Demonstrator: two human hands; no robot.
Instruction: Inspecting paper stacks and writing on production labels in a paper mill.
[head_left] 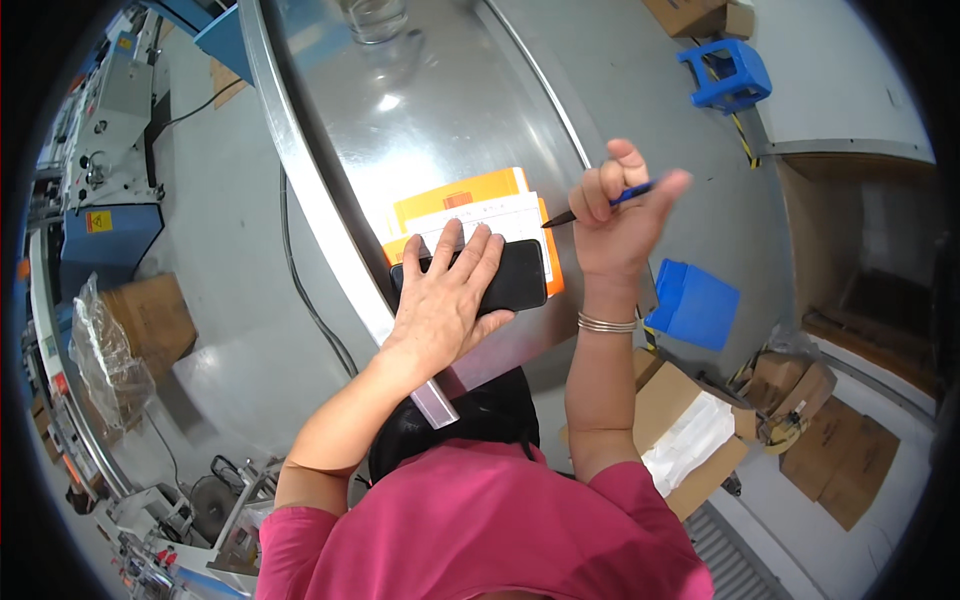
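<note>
My left hand (pixel 440 290) lies flat with spread fingers over a black phone (pixel 520 276) and a white sheet with printed lines (pixel 515 213). Under the sheet and phone is an orange item (pixel 420 209), perhaps a booklet or envelope, whose edges stick out at the far and right sides. To the right, my right hand (pixel 615 225) is raised with a dark blue pen (pixel 636 191) held between its fingers. The pen's dark tip points left, close to the sheet's right edge. A bracelet of several thin bands circles my right wrist.
The shiny metal table (pixel 350 130) has a raised rim on its left, and a clear glass-like container (pixel 376 20) stands at its far end. Rightward on the floor are a blue stool (pixel 728 77), a blue bin (pixel 692 305) and an open carton (pixel 655 400). Machines (pixel 105 130) line the left.
</note>
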